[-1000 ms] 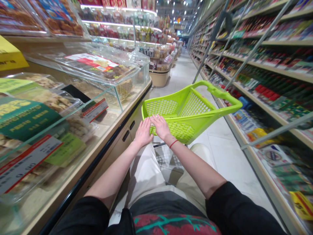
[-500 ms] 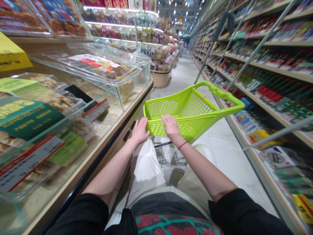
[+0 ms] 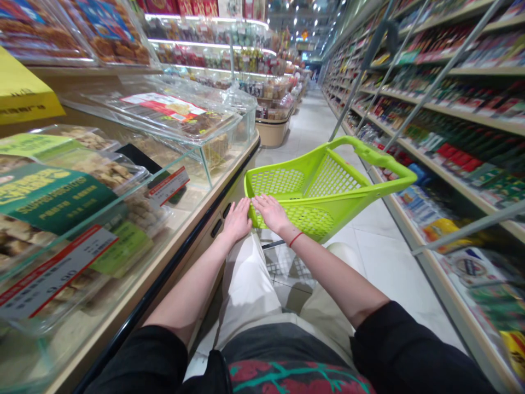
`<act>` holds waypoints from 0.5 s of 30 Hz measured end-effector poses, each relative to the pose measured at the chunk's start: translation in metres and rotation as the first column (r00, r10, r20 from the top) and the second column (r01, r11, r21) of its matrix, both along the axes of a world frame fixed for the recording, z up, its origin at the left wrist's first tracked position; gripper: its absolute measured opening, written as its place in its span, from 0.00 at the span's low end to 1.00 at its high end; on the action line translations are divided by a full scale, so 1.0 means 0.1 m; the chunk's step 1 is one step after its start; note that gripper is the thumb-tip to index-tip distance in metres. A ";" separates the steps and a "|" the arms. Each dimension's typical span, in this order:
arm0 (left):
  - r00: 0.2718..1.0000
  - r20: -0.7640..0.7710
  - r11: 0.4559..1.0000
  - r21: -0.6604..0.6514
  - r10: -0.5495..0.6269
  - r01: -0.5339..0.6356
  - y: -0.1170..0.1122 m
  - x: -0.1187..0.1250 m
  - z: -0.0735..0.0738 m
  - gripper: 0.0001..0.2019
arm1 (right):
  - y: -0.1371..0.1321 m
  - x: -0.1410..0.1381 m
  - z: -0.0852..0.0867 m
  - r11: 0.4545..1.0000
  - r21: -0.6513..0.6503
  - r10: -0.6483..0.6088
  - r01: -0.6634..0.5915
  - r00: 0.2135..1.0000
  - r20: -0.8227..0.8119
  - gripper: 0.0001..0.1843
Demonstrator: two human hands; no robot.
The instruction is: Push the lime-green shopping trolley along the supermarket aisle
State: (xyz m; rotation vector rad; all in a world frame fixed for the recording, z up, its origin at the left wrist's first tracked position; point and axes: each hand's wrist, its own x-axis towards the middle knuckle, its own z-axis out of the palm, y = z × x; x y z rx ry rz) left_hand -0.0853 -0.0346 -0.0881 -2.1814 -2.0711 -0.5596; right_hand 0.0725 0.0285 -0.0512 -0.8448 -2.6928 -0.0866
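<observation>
A bright green shopping basket (image 3: 340,210) with perforated sides and a long handle stands in front of my knees, beside the wooden display counter. My left hand (image 3: 237,220) lies by the basket's near left corner, fingers stretched out and holding nothing that I can see. Just right of it, my right hand (image 3: 271,212) rests over the near rim with its fingers extended flat. Both hands are close together, fingertips almost meeting at that corner. A red string circles my right wrist. The visible inside of the basket shows only its perforated green walls.
To the left, the glass-fronted display counter (image 3: 229,180) holds clear packs of snacks (image 3: 102,169) with price labels (image 3: 168,185). Tall stocked shelves (image 3: 463,131) line the right, with slanting metal bars (image 3: 438,71) before them. A tiled aisle (image 3: 305,117) runs ahead.
My right hand has slid left along the basket rim, towards my left hand. The left hand stays by the corner. The whole view has shifted slightly.
</observation>
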 end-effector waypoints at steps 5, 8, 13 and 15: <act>1.000 -0.002 1.000 0.016 0.006 -0.006 0.02 0.00 -0.02 0.37 | 0.10 0.51 -0.02 0.993 0.041 -0.115 0.114 0.993 0.012 0.31; 1.000 0.007 1.000 0.012 0.002 -0.002 0.03 0.00 -0.04 0.37 | 0.14 0.75 -0.03 0.976 0.067 -0.204 0.205 0.979 -0.020 0.31; 1.000 0.020 1.000 0.011 0.020 -0.021 0.03 0.05 -0.04 0.37 | 0.08 0.56 -0.06 0.963 0.035 -0.264 0.267 0.962 -0.063 0.29; 0.999 0.016 0.999 0.003 0.035 -0.035 0.03 0.07 -0.03 0.37 | 0.01 0.32 -0.06 0.978 0.019 -0.206 0.208 0.977 -0.061 0.28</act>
